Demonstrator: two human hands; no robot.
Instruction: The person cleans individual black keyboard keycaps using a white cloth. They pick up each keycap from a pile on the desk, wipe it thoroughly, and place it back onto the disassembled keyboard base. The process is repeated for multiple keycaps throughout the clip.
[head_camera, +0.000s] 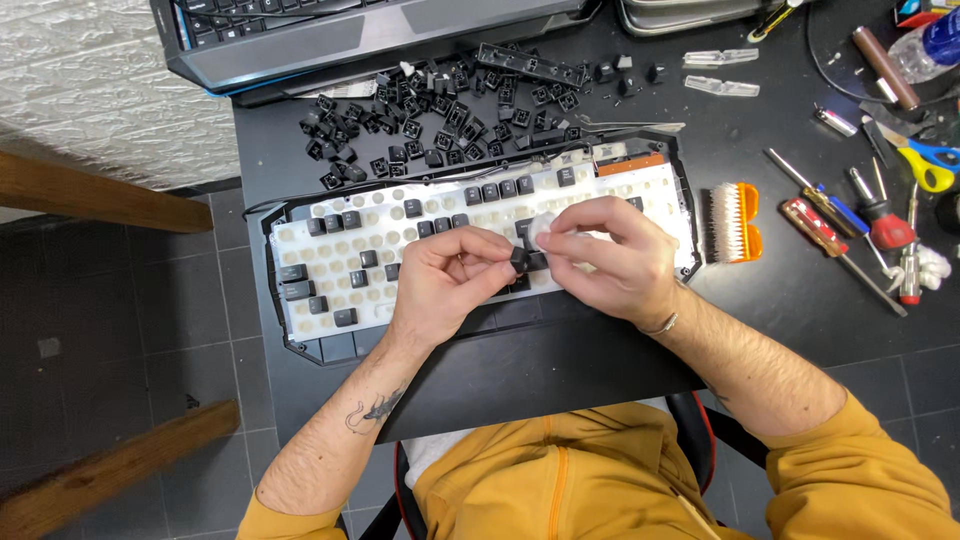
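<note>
A partly stripped keyboard (330, 275) lies on the black desk, its white plate bare except for scattered black keys. Over its middle, my left hand (450, 280) pinches a small black keycap (519, 259) between thumb and fingers. Touching that keycap from the right, my right hand (610, 255) holds a small white pad or cloth (540, 229).
A pile of loose black keycaps (420, 125) lies behind the keyboard. An orange-handled brush (733, 222), screwdrivers (850, 215) and scissors (925, 165) lie to the right. A second keyboard (350, 35) sits at the back. Wooden beams (100, 195) stand at the left.
</note>
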